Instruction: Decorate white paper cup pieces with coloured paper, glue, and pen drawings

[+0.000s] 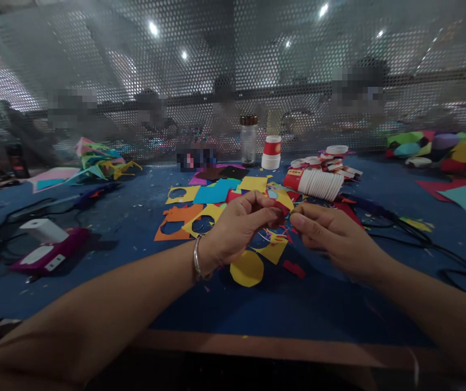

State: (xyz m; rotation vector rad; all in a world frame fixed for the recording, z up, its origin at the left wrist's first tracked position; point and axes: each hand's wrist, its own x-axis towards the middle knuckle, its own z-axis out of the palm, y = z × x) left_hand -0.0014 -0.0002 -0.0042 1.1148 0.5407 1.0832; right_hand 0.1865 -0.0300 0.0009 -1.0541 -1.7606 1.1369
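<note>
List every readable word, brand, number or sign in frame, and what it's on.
None readable.
Lying cup stack: yellow marking on red, too small and blurred to read.
Upright cups: yellow mark on red, also too small to read.
Purple power strip: no lettering I can make out.

"How many hands meet at the grip?"

"Two: one left hand (233,228), one right hand (334,233). One red piece (284,206) shows at the fingertips."

"Beyond the grip?"

"One jar (248,145), two cup stacks (271,155)."

"Left of it?"

"Three holed sheets (192,195), one glue gun (94,194), one power strip (60,252), one plug (45,231)."

"And right?"

"Another glue gun, making two."

"Nearer than the grip?"

"One yellow disc (247,269)."
</note>
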